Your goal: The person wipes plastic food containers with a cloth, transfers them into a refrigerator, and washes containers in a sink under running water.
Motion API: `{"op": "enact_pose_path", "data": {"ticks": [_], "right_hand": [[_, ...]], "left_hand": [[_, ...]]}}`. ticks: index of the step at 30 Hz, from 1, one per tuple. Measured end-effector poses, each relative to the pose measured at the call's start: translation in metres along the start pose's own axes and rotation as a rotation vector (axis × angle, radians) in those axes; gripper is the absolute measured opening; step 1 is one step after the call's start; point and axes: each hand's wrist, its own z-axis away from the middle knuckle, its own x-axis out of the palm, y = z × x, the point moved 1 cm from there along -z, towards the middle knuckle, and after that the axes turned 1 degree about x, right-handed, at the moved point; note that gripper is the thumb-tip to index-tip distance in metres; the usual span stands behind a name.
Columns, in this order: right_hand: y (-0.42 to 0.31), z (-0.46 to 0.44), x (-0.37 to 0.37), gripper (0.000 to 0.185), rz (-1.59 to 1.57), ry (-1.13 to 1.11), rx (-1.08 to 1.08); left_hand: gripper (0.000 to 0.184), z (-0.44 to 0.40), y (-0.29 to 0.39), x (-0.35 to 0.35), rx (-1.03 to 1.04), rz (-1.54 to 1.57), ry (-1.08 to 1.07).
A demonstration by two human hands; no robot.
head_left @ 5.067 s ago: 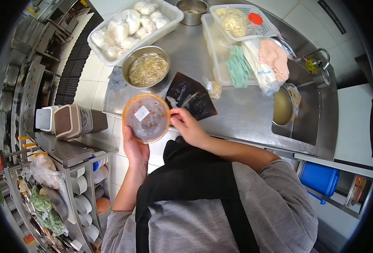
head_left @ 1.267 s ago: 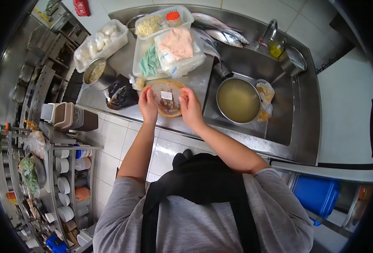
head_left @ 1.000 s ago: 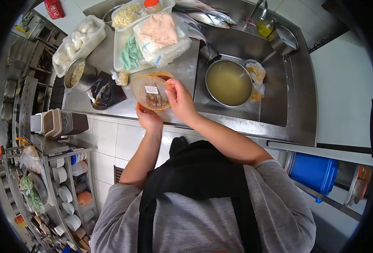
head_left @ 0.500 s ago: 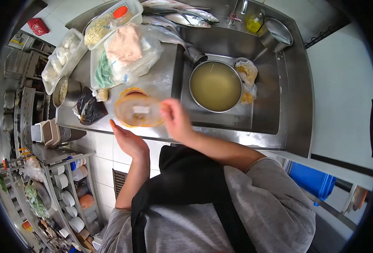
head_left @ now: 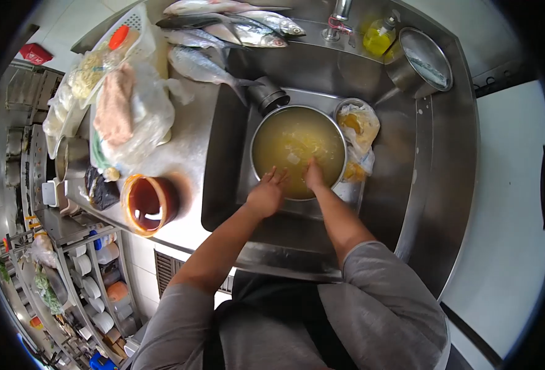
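Both hands are at the large round pot [head_left: 255,132] of cloudy yellowish liquid in the sink. My left hand [head_left: 267,192] is over the pot's near left rim, fingers spread, tips at the liquid. My right hand [head_left: 313,175] reaches in at the near right, its fingertips partly hidden in the liquid; what it holds, if anything, is hidden. A small pale patch, perhaps the lid's label, shows under the surface; the lid's outline is unclear. On the counter at the left, an open orange-rimmed tub [head_left: 169,200] holds dark red contents.
Several whole fish [head_left: 201,65] lie behind the sink's left part. Bagged food [head_left: 361,126] sits right of the pot. A dark cylinder [head_left: 266,95] stands behind it. A metal pot [head_left: 402,77], yellow soap bottle [head_left: 380,38] and tap [head_left: 340,12] are at the back. A pink cloth [head_left: 114,108] lies left.
Both hands have moved right from the counter to the pot in the sink. The clear lid has left the tub, which now stands open. The view has shifted towards the sink.
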Motion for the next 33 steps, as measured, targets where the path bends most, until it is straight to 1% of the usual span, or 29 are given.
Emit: {"op": "enact_pose_path", "data": {"ticks": [1,2,3,4,5,6,8,9,10,11,12,13,14,15,16,17,18,19,20,21,22,23,24,26,28,30,31,32,33], "right_hand": [[0.016,-0.005,0.005,0.023,0.083,-0.052,-0.047],[0.023,-0.009,-0.002,0.018,0.130,-0.076,-0.064],[0.021,-0.011,-0.014,0.014,0.176,-0.099,-0.082],[0.018,-0.016,-0.029,0.014,0.139,0.030,-0.040],[0.008,-0.018,-0.042,0.015,0.099,0.158,-0.002],[0.003,-0.020,-0.044,0.015,0.106,0.165,-0.002],[-0.012,-0.015,-0.044,0.023,-0.032,0.166,0.091],[-0.024,-0.002,-0.044,0.021,-0.141,0.215,-0.060],[-0.037,0.015,-0.051,0.019,-0.247,0.260,-0.215],[-0.054,0.030,-0.074,0.021,-0.117,0.137,-0.318],[-0.074,0.042,-0.100,0.023,0.018,0.009,-0.418],[-0.085,0.046,-0.119,0.023,0.024,0.016,-0.418],[-0.095,0.049,-0.134,0.024,0.152,-0.078,-0.496],[-0.106,0.050,-0.150,0.025,0.281,-0.173,-0.574],[-0.120,0.039,-0.181,0.024,0.227,0.035,-0.755],[-0.132,0.019,-0.221,0.023,0.168,0.245,-0.932],[-0.143,-0.008,-0.266,0.027,0.091,0.338,-0.737],[-0.173,-0.013,-0.337,0.029,0.529,0.632,-0.829],[-0.181,-0.028,-0.379,0.031,0.060,0.676,-0.431],[-0.159,-0.064,-0.418,0.033,0.561,0.915,-0.562],[-0.139,-0.100,-0.448,0.039,0.711,0.598,-0.210],[-0.121,-0.136,-0.464,0.042,0.724,0.301,-0.185],[-0.108,-0.159,-0.465,0.045,0.730,0.006,-0.158],[-0.112,-0.162,-0.448,0.046,0.775,0.068,-0.165],[-0.122,-0.166,-0.446,0.048,0.815,0.130,-0.173],[-0.137,-0.161,-0.459,0.050,0.597,0.305,-0.185],[-0.146,-0.144,-0.466,0.050,0.485,0.421,-0.224],[-0.173,-0.101,-0.459,0.049,0.374,0.537,-0.262],[-0.183,-0.070,-0.434,0.048,0.170,0.492,-0.267]], "left_hand": [[0.037,-0.015,-0.011,0.016,0.124,-0.267,-0.104],[0.037,-0.029,-0.020,0.026,0.133,-0.256,-0.101],[0.045,-0.041,-0.029,0.034,-0.095,-0.150,-0.463],[0.055,-0.048,-0.035,0.043,-0.325,-0.039,-0.820],[0.055,-0.054,-0.033,0.046,-0.317,-0.033,-0.816],[0.058,-0.059,-0.029,0.043,-0.349,-0.021,-0.780],[0.062,-0.071,-0.010,0.027,-0.364,-0.017,-0.738],[0.065,-0.078,0.007,0.009,-0.739,0.693,-0.435],[0.067,-0.084,0.017,-0.003,-1.058,1.399,-0.054],[0.067,-0.094,0.016,-0.005,-1.042,1.400,-0.055],[0.064,-0.105,0.013,-0.006,-1.039,1.606,-0.040],[0.060,-0.111,0.011,-0.003,-1.032,1.812,-0.028],[0.060,-0.117,0.001,0.016,-1.023,1.814,-0.033],[0.054,-0.124,-0.015,0.046,-0.909,1.683,-0.064],[0.049,-0.129,-0.024,0.059,-0.796,1.547,-0.088],[0.024,-0.128,-0.008,0.042,-0.973,1.645,0.149],[0.024,-0.125,0.000,0.027,-0.969,1.645,0.156],[0.022,-0.122,0.006,0.013,-0.844,1.457,0.164],[0.020,-0.119,0.012,0.001,-0.722,1.269,0.172],[0.020,-0.118,0.016,-0.010,-0.728,1.272,0.184],[0.018,-0.117,0.021,-0.021,-0.611,1.288,0.234],[0.016,-0.118,0.024,-0.033,-0.491,1.298,0.282],[0.016,-0.118,0.027,-0.043,-0.494,1.295,0.293],[0.022,-0.119,0.033,-0.062,-0.414,1.415,0.246],[0.027,-0.115,0.042,-0.077,-0.408,1.369,0.231],[0.032,-0.112,0.050,-0.087,-0.407,1.322,0.203],[0.036,-0.111,0.055,-0.090,-0.406,1.389,0.208],[0.041,-0.111,0.059,-0.093,-0.401,1.459,0.212],[0.041,-0.111,0.064,-0.097,-0.400,1.463,0.211]]}}
